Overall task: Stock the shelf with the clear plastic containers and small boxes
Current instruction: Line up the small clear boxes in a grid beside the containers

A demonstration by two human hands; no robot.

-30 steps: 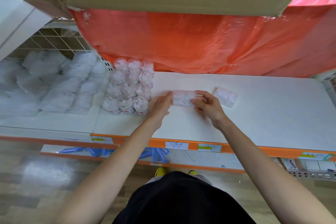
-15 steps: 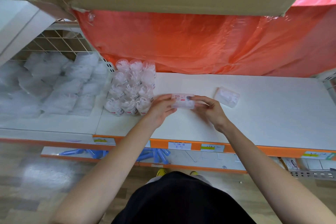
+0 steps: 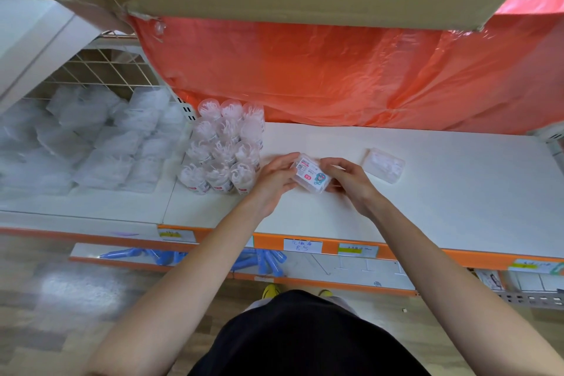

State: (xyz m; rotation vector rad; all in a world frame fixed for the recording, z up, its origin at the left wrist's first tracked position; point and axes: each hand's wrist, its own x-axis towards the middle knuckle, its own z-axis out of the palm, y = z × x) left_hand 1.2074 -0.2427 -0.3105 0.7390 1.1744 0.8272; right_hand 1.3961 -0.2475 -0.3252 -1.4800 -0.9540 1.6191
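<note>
Fingers: left hand (image 3: 274, 178) and right hand (image 3: 351, 181) curl round opposite ends of one small clear box (image 3: 311, 177), low over the shelf (image 3: 427, 198).
Held box: see-through plastic; the label has a red mark and a blue cartoon; contents unclear.
Second box (image 3: 384, 165): lies flat at 3 o'clock, apart from the hands.
Round containers (image 3: 224, 152): packed rows at 9 o'clock holding white pieces, too blurred to identify.
Hidden: an orange plastic sheet (image 3: 335, 76) at 12 o'clock covers the shelf's back.

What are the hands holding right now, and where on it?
One small clear labelled box: the left hand grips its left end, the right hand its right end.
</note>
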